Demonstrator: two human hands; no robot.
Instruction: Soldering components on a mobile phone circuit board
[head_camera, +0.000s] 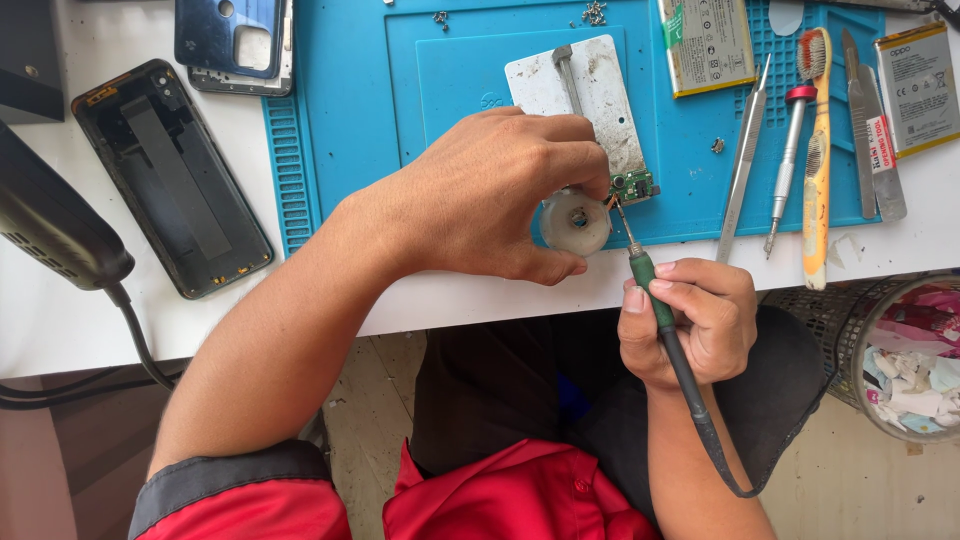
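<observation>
At the worktop (60, 320) edge, left hand (490, 195) clenched, hiding its contents; right hand (695, 320) grasping iron (655, 300) at board (632, 186)

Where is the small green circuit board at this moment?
In the head view, the small green circuit board lies at the lower end of the white metal plate on the blue mat, just right of the left hand, with the soldering iron tip touching it.

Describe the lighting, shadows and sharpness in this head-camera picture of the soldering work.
Head view: bright, even daylight on the blue mat; soft shadow under the left hand; mild glare on the metal plate; right hand, soldering iron and small circuit board are sharp; edges bend slightly.
</observation>
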